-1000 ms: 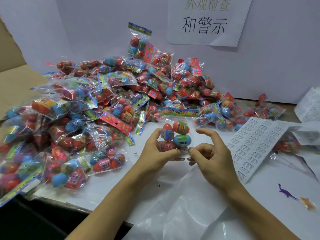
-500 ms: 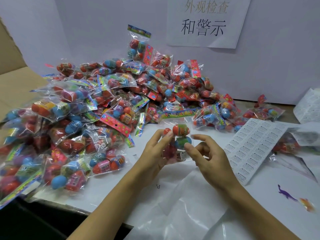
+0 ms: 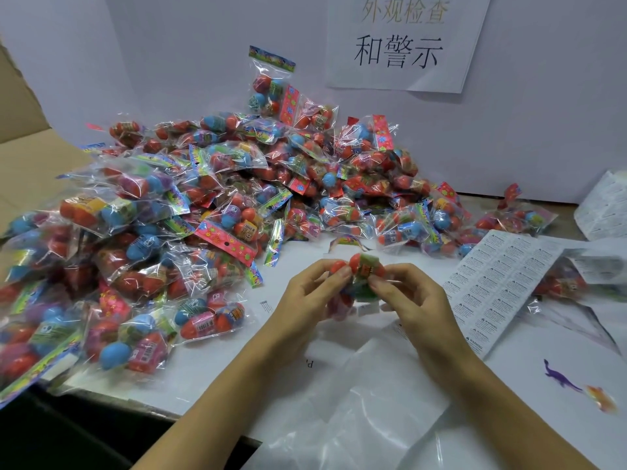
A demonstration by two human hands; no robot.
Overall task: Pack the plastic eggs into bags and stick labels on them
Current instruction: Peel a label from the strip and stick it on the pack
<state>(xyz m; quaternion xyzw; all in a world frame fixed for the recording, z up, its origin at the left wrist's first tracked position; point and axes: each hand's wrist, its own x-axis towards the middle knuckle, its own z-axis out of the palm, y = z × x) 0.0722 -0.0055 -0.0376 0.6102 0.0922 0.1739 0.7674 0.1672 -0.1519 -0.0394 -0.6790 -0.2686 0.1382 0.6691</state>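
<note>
A clear bag of plastic eggs (image 3: 364, 271) is held upright over the white table between both hands. My left hand (image 3: 307, 300) pinches its left side and my right hand (image 3: 412, 300) pinches its right side, fingers curled round it. Red, green and blue eggs show through the film; the bag's lower part is blurred. A white sheet of small printed labels (image 3: 498, 286) lies just right of my right hand. A large heap of packed egg bags (image 3: 210, 205) fills the left and back of the table.
A cardboard box flap (image 3: 23, 154) rises at the far left. Loose clear plastic film (image 3: 366, 412) lies near the front edge. A purple toy dinosaur (image 3: 559, 378) and an orange one (image 3: 600, 398) sit at the right. A paper sign (image 3: 403, 42) hangs on the back wall.
The bag has been turned and squeezed between my hands; my fingers have closed in on it and the blue egg is now mostly hidden.
</note>
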